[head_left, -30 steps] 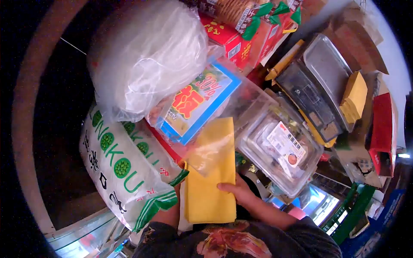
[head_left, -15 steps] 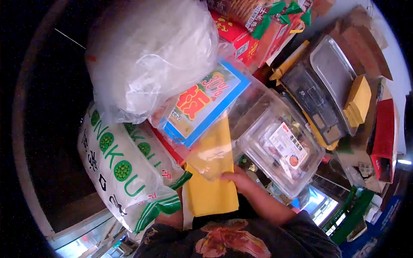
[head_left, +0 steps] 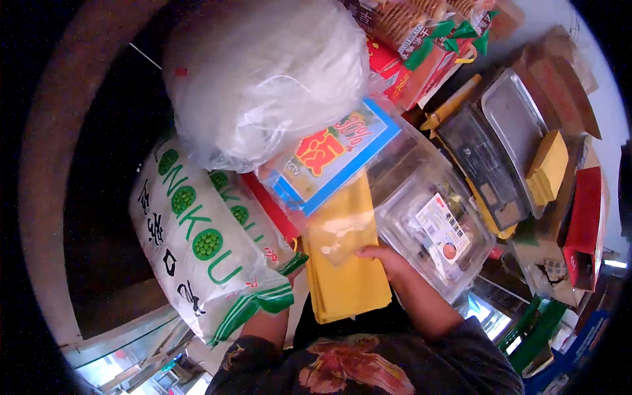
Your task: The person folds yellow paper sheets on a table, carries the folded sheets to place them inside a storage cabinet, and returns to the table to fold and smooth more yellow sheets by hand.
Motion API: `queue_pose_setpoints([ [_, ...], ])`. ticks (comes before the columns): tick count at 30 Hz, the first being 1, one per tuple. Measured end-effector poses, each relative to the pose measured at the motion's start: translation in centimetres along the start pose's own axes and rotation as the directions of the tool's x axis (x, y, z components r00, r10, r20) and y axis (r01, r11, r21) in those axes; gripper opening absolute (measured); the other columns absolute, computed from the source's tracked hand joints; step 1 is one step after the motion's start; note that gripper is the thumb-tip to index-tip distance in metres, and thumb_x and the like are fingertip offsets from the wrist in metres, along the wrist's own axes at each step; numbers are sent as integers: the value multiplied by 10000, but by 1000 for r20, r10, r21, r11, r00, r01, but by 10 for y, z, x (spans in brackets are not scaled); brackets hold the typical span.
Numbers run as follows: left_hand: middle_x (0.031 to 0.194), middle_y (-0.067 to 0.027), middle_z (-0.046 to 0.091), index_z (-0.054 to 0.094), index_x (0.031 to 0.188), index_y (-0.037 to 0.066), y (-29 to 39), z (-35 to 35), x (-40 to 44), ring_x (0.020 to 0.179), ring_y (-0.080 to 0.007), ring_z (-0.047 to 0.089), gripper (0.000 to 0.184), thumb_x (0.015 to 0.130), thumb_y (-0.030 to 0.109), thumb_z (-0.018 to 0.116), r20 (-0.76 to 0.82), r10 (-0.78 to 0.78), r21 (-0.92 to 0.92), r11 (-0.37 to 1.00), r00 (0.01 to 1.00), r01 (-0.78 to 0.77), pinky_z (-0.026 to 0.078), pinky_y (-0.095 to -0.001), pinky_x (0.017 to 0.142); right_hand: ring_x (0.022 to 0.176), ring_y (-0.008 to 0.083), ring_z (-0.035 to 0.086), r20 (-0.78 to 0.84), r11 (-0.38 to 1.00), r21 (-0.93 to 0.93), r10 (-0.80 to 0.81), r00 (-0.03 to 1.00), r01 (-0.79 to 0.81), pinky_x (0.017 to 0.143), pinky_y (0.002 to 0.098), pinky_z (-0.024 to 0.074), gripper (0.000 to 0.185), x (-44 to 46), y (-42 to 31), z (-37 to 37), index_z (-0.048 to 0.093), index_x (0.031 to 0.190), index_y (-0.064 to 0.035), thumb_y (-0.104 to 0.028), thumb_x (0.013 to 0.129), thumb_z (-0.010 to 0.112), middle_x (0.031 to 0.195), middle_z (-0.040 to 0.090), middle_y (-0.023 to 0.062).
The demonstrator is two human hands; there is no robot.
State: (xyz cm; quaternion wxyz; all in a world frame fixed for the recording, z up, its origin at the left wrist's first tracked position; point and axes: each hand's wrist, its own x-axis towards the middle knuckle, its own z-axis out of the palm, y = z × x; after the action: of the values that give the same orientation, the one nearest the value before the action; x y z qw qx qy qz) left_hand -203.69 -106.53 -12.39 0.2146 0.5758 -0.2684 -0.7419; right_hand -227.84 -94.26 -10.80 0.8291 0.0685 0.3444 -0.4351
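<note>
A stack of yellow paper sheets (head_left: 349, 283) lies in front of my body, its near end jutting toward my shirt. My right hand (head_left: 383, 258) grips its right edge, thumb on top and the other fingers hidden beneath. My left hand (head_left: 297, 271) is by the stack's left edge, mostly covered by the corner of a white LONGKOU bag (head_left: 191, 230); its fingers are hidden. A clear plastic bag with a blue-framed print (head_left: 342, 155) overlaps the far part of the yellow paper.
A big translucent plastic bag (head_left: 263, 79) bulges at the upper left. Right of the paper sits a clear lidded food box (head_left: 441, 230) with a white label. Farther right are a scale with a metal tray (head_left: 513, 102), more yellow paper (head_left: 548, 168) and a red box (head_left: 584, 227).
The view has shifted, so most things appear farther right. The near end of the yellow paper has swung right and up a little, with my right hand still on its edge.
</note>
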Motion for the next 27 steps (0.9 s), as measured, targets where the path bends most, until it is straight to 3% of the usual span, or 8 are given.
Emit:
queue_pose_setpoints([
  [6,1395,-63,646,565,1433,158,1,7,0,1241,-244,625,514,1034,472,482,-13,14,-16,1000,1000,-14,482,-457,1060,1202,323,650,-22,941,-262,-228,974,214,1041,487,507,646,8,-4,18,499,1457,-44,-206,876,731,1331,659,143],
  [9,1395,-62,646,566,1432,159,5,11,2,1241,-243,625,513,1035,472,480,-25,23,-21,1000,999,-24,481,-456,1060,1161,293,673,-112,981,-145,-144,983,127,959,428,564,701,4,-25,33,503,1454,8,-116,811,755,1343,650,143],
  [12,1395,-61,646,566,1431,160,7,16,4,1241,-243,624,512,1035,472,479,-25,29,-28,999,999,-29,481,-456,1060,1199,305,647,-4,950,-275,-154,988,147,1023,467,518,679,27,-28,-2,485,1460,-49,-190,850,749,1312,659,126],
  [16,1395,-60,646,567,1430,161,6,20,4,1241,-242,624,510,1036,472,476,-41,35,-40,999,999,-37,481,-456,1060,1163,300,663,11,963,-256,-90,996,90,986,457,543,680,34,-29,-16,473,1465,-45,-187,860,748,1299,666,125],
  [21,1395,-59,646,567,1429,163,11,20,5,1241,-241,624,508,1037,472,473,-64,53,-65,996,997,-57,480,-456,1060,1012,272,706,-98,862,-483,-227,969,154,866,426,592,566,35,-42,2,595,1336,-8,-171,823,770,1187,710,105],
  [24,1395,-58,646,568,1429,164,18,14,6,1240,-240,624,507,1038,472,471,-80,68,-74,995,994,-74,480,-455,1060,961,256,713,-149,934,-351,-130,980,70,827,419,599,473,40,-53,5,652,1250,-14,-181,823,769,1107,724,96],
  [27,1395,-57,647,568,1428,165,22,7,3,1240,-240,624,506,1039,473,469,-99,72,-81,993,993,-80,480,-455,1060,937,243,715,-162,898,-423,-209,964,123,801,422,605,435,46,-45,-11,657,1233,-25,-187,841,753,1067,725,101],
])
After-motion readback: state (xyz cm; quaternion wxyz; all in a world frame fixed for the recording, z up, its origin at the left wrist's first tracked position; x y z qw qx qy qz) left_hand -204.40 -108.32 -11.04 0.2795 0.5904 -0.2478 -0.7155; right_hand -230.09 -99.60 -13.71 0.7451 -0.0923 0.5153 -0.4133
